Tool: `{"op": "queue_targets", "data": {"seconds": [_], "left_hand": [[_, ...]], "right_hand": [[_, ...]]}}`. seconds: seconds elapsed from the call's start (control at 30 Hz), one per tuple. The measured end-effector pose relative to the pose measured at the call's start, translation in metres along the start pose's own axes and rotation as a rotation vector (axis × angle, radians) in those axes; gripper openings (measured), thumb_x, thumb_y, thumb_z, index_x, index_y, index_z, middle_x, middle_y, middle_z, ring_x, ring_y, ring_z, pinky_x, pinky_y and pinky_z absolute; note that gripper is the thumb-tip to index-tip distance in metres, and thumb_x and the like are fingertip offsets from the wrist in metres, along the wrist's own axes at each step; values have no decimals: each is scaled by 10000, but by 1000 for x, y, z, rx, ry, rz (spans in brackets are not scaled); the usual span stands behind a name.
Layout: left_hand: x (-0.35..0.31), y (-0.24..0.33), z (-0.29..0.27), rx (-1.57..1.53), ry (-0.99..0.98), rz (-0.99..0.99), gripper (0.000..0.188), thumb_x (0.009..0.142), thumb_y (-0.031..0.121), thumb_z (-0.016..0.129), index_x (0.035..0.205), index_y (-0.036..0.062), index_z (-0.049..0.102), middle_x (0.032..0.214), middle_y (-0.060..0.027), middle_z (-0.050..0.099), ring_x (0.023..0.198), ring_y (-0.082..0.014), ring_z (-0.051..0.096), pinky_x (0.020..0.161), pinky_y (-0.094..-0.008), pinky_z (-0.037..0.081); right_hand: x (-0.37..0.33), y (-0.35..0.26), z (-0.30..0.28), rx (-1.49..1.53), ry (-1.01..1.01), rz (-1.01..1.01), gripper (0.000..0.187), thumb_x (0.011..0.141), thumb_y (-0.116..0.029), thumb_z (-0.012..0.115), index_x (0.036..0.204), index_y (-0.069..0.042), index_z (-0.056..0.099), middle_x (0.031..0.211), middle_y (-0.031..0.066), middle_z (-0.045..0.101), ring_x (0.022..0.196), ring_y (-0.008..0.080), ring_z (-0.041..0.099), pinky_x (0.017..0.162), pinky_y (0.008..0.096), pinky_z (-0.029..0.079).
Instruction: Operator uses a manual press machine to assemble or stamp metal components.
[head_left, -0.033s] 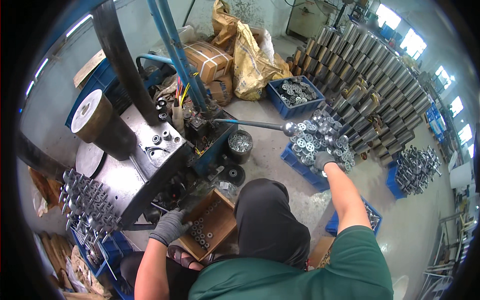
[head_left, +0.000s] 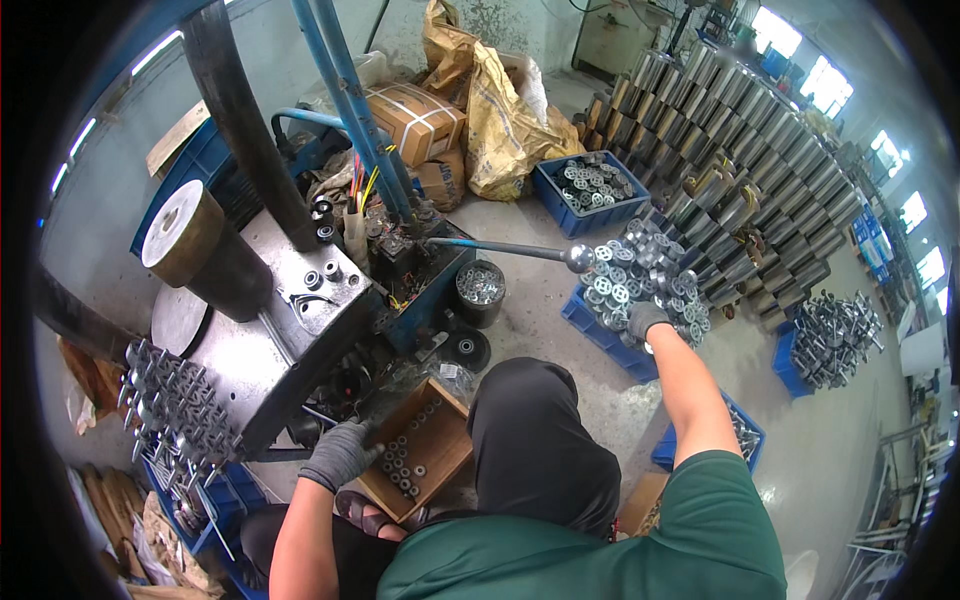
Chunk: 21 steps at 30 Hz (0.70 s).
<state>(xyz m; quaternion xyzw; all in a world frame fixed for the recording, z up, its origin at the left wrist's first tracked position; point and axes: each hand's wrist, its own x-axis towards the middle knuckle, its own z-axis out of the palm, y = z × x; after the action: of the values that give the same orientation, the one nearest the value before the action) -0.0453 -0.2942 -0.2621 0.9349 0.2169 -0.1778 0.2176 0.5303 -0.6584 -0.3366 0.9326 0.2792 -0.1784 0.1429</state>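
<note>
My right hand [head_left: 650, 320], in a grey glove, reaches down to the near side of a heap of spoked metal wheels [head_left: 620, 285]. They are piled above the rim of a blue crate [head_left: 605, 340]. Its fingers point away from me among the parts, so their grip is hidden. At lower left my left hand [head_left: 340, 457], also gloved, lies at the left rim of a wooden box [head_left: 447, 425]. Its thumb stands apart from the fingers, and no part shows in it. Inside the box, several small ring-shaped bearings [head_left: 398, 468] lie along the left side.
On my left stands a machine with a steel table [head_left: 235, 365]; a rod with a ball end [head_left: 578, 258] juts towards the wheels. A bucket of small parts [head_left: 480, 290] stands ahead. Stacked metal cylinders [head_left: 720, 150] rise behind the crate. A crate of shafted parts [head_left: 835, 340] is at right.
</note>
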Motion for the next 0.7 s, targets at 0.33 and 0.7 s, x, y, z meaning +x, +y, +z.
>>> {"op": "queue_targets", "data": {"seconds": [0.33, 0.7], "left_hand": [[4, -6, 8, 22, -4, -13, 467, 902, 366, 707, 1244, 50, 671, 1106, -229, 688, 1053, -412, 672, 927, -497, 535], [3, -7, 12, -36, -68, -44, 495, 905, 391, 704, 1260, 49, 659, 1129, -244, 666, 1074, -427, 657, 942, -516, 523]], "right_hand": [[24, -57, 11, -415, 113, -135, 378, 973, -364, 572, 1162, -124, 795, 1222, 122, 757, 1143, 286, 724, 942, 451, 555], [19, -70, 43, -379, 155, 53, 271, 967, -179, 574, 1100, -160, 809, 1107, 91, 791, 1045, 269, 762, 784, 470, 592]]}}
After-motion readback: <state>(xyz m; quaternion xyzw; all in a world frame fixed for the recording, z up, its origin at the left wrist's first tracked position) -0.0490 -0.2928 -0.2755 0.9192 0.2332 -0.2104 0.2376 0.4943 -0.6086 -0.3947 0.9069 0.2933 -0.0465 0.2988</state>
